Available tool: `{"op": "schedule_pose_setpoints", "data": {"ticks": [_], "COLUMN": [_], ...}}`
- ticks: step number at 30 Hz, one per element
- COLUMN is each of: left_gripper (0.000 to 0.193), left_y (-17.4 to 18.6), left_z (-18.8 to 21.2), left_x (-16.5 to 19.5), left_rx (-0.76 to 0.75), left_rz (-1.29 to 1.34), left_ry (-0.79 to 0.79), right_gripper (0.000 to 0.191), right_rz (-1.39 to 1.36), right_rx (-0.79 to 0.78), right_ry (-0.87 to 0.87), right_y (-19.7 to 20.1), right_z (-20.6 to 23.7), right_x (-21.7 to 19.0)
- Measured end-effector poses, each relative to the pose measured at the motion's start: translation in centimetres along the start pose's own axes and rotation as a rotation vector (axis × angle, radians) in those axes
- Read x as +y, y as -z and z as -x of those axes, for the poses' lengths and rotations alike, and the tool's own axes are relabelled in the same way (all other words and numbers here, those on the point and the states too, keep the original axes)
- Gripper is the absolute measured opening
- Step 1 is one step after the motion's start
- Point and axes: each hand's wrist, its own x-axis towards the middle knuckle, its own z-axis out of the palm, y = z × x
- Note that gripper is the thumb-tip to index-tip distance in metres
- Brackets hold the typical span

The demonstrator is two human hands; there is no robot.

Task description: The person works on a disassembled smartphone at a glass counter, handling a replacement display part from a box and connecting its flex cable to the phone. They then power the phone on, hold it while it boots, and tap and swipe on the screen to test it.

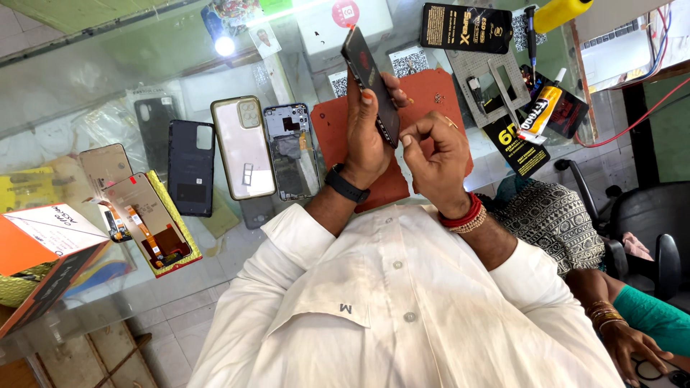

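phone [370, 82] edge pinched, both hands

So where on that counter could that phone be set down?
Bare room: the left part of the red mat, and the glass counter at its far left, beyond the bagged black cover. Crowded: covers and the open phone frame left of the mat; glue tube and packets on its right.

Bright, even daylight fills the scene, and a small lamp reflection [225, 46] flares white on the glass worktop [86, 93], whose surface carries a pale glare. Shadows are soft; focus is sharp at centre, with wide-angle bending toward the edges.
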Motion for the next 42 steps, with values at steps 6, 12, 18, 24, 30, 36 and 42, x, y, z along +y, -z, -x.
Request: {"op": "schedule_pose_setpoints", "data": {"ticks": [6,12,18,24,30,36,42], "left_gripper": [0.051,0.05,0.051,0.055,0.069,0.073,0.076], "left_y": [-0.1,-0.3,-0.2,0.1,-0.1,-0.5,-0.3], "left_z": [0.1,0.2,0.1,-0.1,-0.3,-0.3,-0.5], "left_x": [0.3,0.4,0.6,0.6,1.3,2.2,2.7], "left_rx": [0.052,0.035,0.031,0.0,-0.044,-0.133,-0.209], "left_rz": [0.177,0.162,0.175,0.2,0.311,0.386,0.375], "left_ry": [0.064,0.066,0.054,0.047,0.153,0.231,0.276], "right_gripper": [0.016,0.015,0.013,0.013,0.007,0.019,0.032], "right_rz": [0.057,0.161,0.028,-0.017,-0.129,-0.268,-0.036], "right_rx": [-0.029,-0.015,-0.008,-0.031,-0.025,-0.087,-0.16], "right_ry": [0.087,0.164,0.048,0.018,0.015,-0.105,-0.199], "right_y": [0.1,0.0,0.3,0.8,2.1,5.0,7.2], "right_z": [-0.2,-0.5,-0.2,0.2,1.1,2.6,4.3], "right_x": [-1.1,-1.6,-1.3,-0.5,0.4,1.6,2.4]}}
